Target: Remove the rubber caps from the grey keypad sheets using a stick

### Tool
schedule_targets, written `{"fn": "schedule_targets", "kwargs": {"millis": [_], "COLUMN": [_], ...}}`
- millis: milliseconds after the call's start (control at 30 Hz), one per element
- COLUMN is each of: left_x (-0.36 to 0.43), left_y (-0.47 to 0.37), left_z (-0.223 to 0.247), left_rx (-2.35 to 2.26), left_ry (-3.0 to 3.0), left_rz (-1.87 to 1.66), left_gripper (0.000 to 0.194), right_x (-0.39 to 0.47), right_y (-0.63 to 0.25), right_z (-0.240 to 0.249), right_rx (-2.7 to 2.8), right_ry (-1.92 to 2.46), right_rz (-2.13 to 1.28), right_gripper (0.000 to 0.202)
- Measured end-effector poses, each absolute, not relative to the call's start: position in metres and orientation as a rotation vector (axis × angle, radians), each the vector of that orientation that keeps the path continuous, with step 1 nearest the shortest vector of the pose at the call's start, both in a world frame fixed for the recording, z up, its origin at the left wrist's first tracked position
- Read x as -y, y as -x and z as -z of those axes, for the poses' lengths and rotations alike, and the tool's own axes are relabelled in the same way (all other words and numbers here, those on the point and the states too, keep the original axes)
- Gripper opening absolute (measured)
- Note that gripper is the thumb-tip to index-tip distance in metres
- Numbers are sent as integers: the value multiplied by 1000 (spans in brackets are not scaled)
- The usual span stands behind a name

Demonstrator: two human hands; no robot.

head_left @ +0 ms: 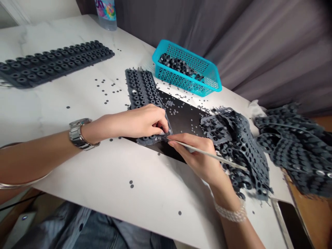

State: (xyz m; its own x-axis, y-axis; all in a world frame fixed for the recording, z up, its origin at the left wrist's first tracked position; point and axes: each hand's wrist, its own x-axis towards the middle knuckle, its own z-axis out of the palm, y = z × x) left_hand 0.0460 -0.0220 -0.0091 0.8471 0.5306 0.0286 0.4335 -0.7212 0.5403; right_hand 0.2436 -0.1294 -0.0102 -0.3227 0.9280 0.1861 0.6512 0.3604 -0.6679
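Observation:
A dark grey moulded rubber sheet [141, 86], lined with rows of round ring-shaped parts, lies at the middle of the table. My left hand [147, 121] rests over its near end, thumb and fingers pinched on the sheet's right edge. My right hand [201, 157] is closed around a long, thin, pale-handled tool [207, 153], holding it like a pen. The tool's tip meets the sheet's edge right by my left fingertips; its exact shape is too small to make out. Under the sheet is a black mat [181, 117] strewn with small grey discs.
A turquoise basket [186, 81] holds loose black rings. Another ring-lined sheet [54, 64] lies at the left. Punched-out sheets [241, 138] and loose rings pile up on the right, beside more sheets [298, 148]. A bottle [107, 17] stands at the back; a phone [294, 224] lies near right.

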Motion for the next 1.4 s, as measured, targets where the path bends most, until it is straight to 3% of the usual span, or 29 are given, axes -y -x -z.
{"fn": "schedule_targets", "kwargs": {"millis": [1067, 1267, 1400], "left_x": [31, 17, 16], "left_y": [-51, -45, -41], "left_z": [10, 2, 2], "left_rx": [-704, -1031, -913], "left_ry": [-2469, -1682, -1229], "left_rz": [-240, -545, -500], "left_gripper": [22, 20, 18], "right_x": [124, 125, 128], "right_y": [-230, -230, -238], "right_z": [12, 11, 11], "right_rx": [2216, 2222, 1975], "right_ry": [1335, 1332, 1406], "right_rz": [-468, -506, -545], "right_gripper": [16, 16, 13]}}
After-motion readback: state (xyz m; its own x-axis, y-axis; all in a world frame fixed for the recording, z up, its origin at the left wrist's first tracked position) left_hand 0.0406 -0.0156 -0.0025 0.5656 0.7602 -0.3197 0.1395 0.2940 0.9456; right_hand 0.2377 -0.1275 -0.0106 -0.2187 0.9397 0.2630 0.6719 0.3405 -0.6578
